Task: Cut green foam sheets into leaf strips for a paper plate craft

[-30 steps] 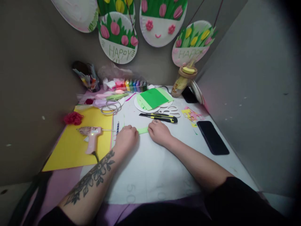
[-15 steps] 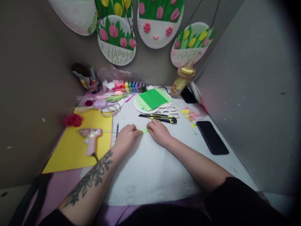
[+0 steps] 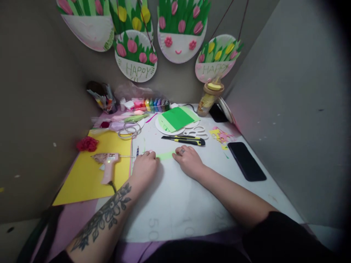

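Grey walls [image 3: 287, 120] close the table [image 3: 197, 204] in at the back and on both sides. A white sheet printed with faint numbers, 50 and 10 at six o'clock, covers most of it, and lilac cloth [image 3: 78, 217] shows at seven. Paper plates [image 3: 181, 45] decorated with paper tulips hang on the back wall, around twelve. Reckoned from the person's hands, yellow card [image 3: 72, 186] lies toward eight and nine o'clock, with a pink glue gun [image 3: 109, 171] on it; green paper [image 3: 178, 118] sits on a plate near twelve, a cup [image 3: 207, 104] stands at one, a black-and-yellow cutter [image 3: 189, 140] and white scissors [image 3: 201, 134] lie toward two, and a phone [image 3: 246, 161] at three. The strip [image 3: 165, 156] is between the two hands, in the middle of the table: pale green, narrow, fairly straight and plain, its ends hidden. The right hand [image 3: 188, 160] has its thumb and fingertips closed on the three-o'clock end. The left hand [image 3: 145, 164] curls its fingers over the nine-o'clock end; whether its grip pinches or only presses cannot be told.
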`<state>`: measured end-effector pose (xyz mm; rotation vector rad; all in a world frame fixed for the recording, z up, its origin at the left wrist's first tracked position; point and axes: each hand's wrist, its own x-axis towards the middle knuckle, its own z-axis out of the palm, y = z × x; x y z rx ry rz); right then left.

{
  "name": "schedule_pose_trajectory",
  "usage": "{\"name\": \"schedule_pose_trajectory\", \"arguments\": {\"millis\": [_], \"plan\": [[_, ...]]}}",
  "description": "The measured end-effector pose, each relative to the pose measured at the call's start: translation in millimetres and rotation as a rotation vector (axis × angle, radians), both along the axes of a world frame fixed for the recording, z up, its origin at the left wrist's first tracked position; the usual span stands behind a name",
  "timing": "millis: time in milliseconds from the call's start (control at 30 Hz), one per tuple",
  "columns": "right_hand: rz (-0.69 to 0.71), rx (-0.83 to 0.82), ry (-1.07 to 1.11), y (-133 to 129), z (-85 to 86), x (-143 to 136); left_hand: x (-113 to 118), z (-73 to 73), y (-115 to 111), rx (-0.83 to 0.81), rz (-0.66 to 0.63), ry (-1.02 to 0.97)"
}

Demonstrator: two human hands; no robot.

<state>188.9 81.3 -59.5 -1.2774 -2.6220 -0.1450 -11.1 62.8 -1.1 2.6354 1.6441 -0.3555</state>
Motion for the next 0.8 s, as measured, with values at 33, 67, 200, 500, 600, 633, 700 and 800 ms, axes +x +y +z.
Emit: {"name": "schedule_pose_trajectory", "arguments": {"millis": [33, 67, 200, 500, 600, 633, 700, 800], "plan": [[-0.023, -0.002, -0.002, -1.1, -0.3, 1.5, -1.7, 0.2, -0.1, 0.003, 0.001, -0.001], [-0.039, -0.003, 0.000, -1.8, -0.8, 2.6, -3.7, -0.1, 0.3, 0.008, -0.002, -0.004], [-0.051, -0.012, 0.028, 0.4, -3.5, 2.4, -11.6, -2.7, 3.4, 0.020, -0.038, -0.022], [-0.008, -0.043, 0.067, 9.9, -6.7, 2.5, -16.2, -3.8, 4.8, 0.017, -0.082, -0.057], [0.008, -0.055, 0.085, 9.3, -6.8, 2.4, -15.6, -1.9, 3.9, 0.007, -0.074, -0.070], [0.012, -0.057, 0.091, 9.0, -6.6, 2.3, -15.3, -1.1, 3.4, 0.005, -0.070, -0.072], [0.013, -0.061, 0.118, 8.9, -6.4, 2.3, -14.3, 0.5, 2.0, 0.002, -0.064, -0.071], [0.009, -0.074, 0.190, 10.6, -6.9, 3.3, -12.3, 2.4, -0.5, -0.002, -0.061, -0.056]]}}
